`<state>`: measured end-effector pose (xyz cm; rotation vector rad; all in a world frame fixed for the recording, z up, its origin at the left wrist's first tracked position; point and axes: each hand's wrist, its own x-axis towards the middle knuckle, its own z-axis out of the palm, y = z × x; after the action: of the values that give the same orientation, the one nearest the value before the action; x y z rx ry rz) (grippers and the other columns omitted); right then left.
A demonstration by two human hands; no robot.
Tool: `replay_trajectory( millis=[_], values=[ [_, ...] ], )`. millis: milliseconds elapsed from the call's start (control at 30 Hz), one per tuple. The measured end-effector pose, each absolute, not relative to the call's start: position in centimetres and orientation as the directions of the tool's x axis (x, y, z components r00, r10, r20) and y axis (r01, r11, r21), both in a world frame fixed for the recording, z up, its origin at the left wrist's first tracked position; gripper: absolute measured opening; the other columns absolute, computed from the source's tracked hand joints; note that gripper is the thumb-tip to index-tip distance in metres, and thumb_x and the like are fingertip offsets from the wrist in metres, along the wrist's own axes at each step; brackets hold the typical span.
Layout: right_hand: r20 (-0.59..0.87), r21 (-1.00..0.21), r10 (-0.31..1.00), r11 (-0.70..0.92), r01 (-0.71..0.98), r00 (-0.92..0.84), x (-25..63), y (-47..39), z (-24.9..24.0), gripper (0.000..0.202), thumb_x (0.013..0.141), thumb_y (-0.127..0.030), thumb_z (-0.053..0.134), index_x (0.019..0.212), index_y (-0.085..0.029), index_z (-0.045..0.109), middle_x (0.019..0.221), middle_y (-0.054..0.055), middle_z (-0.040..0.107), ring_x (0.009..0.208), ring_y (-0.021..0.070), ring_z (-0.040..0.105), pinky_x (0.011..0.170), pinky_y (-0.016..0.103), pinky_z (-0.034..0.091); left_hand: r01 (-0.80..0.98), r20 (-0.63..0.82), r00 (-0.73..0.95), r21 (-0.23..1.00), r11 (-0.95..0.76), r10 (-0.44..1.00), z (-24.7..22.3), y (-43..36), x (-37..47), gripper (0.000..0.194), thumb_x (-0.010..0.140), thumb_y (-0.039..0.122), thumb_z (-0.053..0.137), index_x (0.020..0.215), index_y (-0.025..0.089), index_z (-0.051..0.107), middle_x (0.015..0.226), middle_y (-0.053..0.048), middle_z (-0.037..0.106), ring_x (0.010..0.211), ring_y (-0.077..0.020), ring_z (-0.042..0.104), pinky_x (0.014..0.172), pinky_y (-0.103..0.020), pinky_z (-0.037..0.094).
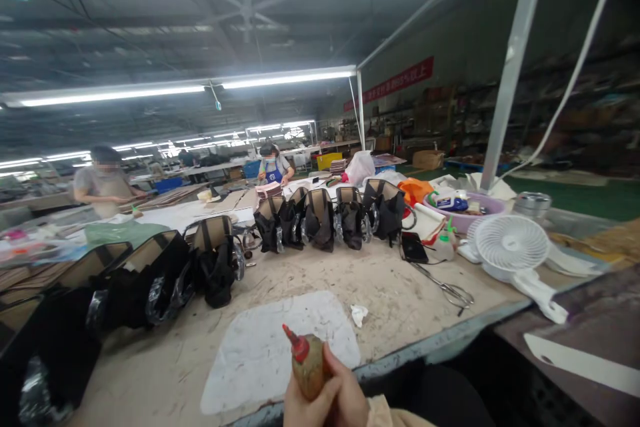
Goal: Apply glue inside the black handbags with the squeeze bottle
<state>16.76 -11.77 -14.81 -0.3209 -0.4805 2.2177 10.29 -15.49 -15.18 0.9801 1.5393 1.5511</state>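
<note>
A squeeze bottle (310,368) with a red pointed nozzle and brownish contents is held at the table's near edge, its tip leaning up and to the left. My left hand (304,408) is closed around the lower left of the bottle. Against its right side, my right hand (349,392) is also closed on it, with the fingers partly hidden. Beyond the bottle lies a whitish translucent mat (280,330) on the worktable (395,307). A crumpled white scrap (359,315) rests just right of the mat.
Several black bags with tan linings (320,220) stand across the table's back and left. On the right are scissors (453,290), a phone (414,248), a green-capped bottle (447,243), a white fan (513,243) and a purple basin (493,205). Two co-workers stand at tables beyond.
</note>
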Motion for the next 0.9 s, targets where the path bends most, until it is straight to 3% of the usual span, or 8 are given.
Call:
replay_trajectory(
  millis=[100, 200, 300, 400, 567, 667, 833, 900],
  values=[
    [0.012, -0.746, 0.876, -0.314, -0.587, -0.483, 17.5, -11.8, -16.4, 0.055, 0.079, -0.06, 0.061, 0.113, -0.017, 0.062, 0.118, 0.011, 0.065, 0.115, 0.0264, 0.057, 0.106, 0.042, 0.04, -0.135, 0.019, -0.484, 0.986, -0.096, 0.875, -15.5, -15.5, 10.1, 0.055, 0.057, 0.047, 0.08, 0.1, 0.016, 0.066, 0.108, -0.016, 0.07, 0.105, -0.0333, 0.064, 0.097, -0.045, 0.048],
    [0.125, -0.957, 0.927, 0.019, -0.288, -0.354, 18.6, -11.9, -17.9, 0.061, 0.078, -0.037, 0.063, 0.134, -0.02, 0.046, 0.142, 0.011, 0.046, 0.134, 0.0278, 0.039, 0.116, 0.047, 0.023, -0.231, -0.039, -0.521, 0.968, -0.096, 0.853, -15.5, -15.6, 9.7, 0.063, 0.056, 0.055, 0.08, 0.102, 0.015, 0.065, 0.11, -0.017, 0.069, 0.106, -0.0339, 0.063, 0.098, -0.045, 0.048],
    [0.309, -0.947, 0.851, 0.315, -0.058, -0.424, 19.5, -12.5, -18.5, 0.085, 0.065, -0.016, 0.06, 0.144, -0.018, 0.031, 0.152, 0.013, 0.029, 0.142, 0.0297, 0.023, 0.118, 0.051, 0.016, -0.25, -0.083, -0.511, 0.967, -0.055, 0.855, -15.4, -15.8, 9.9, 0.07, 0.057, 0.058, 0.079, 0.111, 0.015, 0.063, 0.118, -0.018, 0.065, 0.113, -0.0346, 0.059, 0.101, -0.045, 0.045],
    [0.416, -0.881, 0.823, 0.47, 0.052, -0.387, 20.1, -12.9, -18.1, 0.089, 0.062, -0.012, 0.058, 0.145, -0.014, 0.026, 0.147, 0.018, 0.033, 0.14, 0.0316, 0.028, 0.116, 0.053, 0.023, -0.231, -0.055, -0.417, 0.972, -0.048, 0.907, -15.2, -16.0, 10.9, 0.078, 0.059, 0.059, 0.077, 0.121, 0.015, 0.059, 0.127, -0.018, 0.06, 0.123, -0.0344, 0.052, 0.108, -0.042, 0.038],
    [0.428, -0.877, 0.865, 0.468, 0.113, -0.261, 21.9, -11.8, -16.6, 0.083, 0.062, -0.024, 0.071, 0.136, -0.016, 0.036, 0.132, 0.017, 0.05, 0.125, 0.0333, 0.047, 0.109, 0.051, 0.036, -0.215, -0.014, -0.133, 0.977, -0.015, 0.991, -14.9, -16.8, 11.2, 0.082, 0.06, 0.059, 0.077, 0.127, 0.017, 0.056, 0.139, -0.017, 0.051, 0.131, -0.034, 0.042, 0.109, -0.042, 0.035],
    [0.344, -0.925, 0.928, 0.361, 0.117, -0.141, 24.4, -9.7, -15.5, 0.083, 0.059, -0.03, 0.074, 0.131, -0.016, 0.037, 0.127, 0.016, 0.053, 0.119, 0.0324, 0.052, 0.104, 0.049, 0.04, -0.121, -0.055, -0.088, 0.992, 0.044, 0.995, -14.5, -18.3, 9.0, 0.075, 0.057, 0.057, 0.08, 0.119, 0.019, 0.061, 0.135, -0.017, 0.054, 0.128, -0.0349, 0.047, 0.105, -0.044, 0.039],
    [0.224, -0.967, 0.962, 0.2, 0.154, 0.155, 31.6, -3.1, -13.9, 0.097, 0.047, -0.046, 0.082, 0.129, -0.015, 0.041, 0.122, 0.018, 0.056, 0.113, 0.0355, 0.056, 0.098, 0.047, 0.044, 0.047, -0.009, -0.338, 0.999, 0.026, 0.941, -11.9, -24.4, 0.1, 0.056, 0.062, 0.057, 0.075, 0.103, 0.021, 0.067, 0.111, -0.012, 0.07, 0.109, -0.0306, 0.063, 0.102, -0.043, 0.044],
    [0.18, -0.971, 0.955, 0.135, 0.196, 0.236, 35.0, -0.2, -13.7, 0.085, 0.045, -0.046, 0.083, 0.119, -0.018, 0.053, 0.114, 0.017, 0.061, 0.108, 0.0367, 0.059, 0.097, 0.049, 0.044, 0.167, 0.004, -0.527, 0.981, 0.099, 0.85, -10.6, -28.5, -5.0, 0.054, 0.062, 0.058, 0.072, 0.101, 0.022, 0.068, 0.108, -0.01, 0.071, 0.108, -0.0301, 0.063, 0.1, -0.042, 0.045]
  ],
)
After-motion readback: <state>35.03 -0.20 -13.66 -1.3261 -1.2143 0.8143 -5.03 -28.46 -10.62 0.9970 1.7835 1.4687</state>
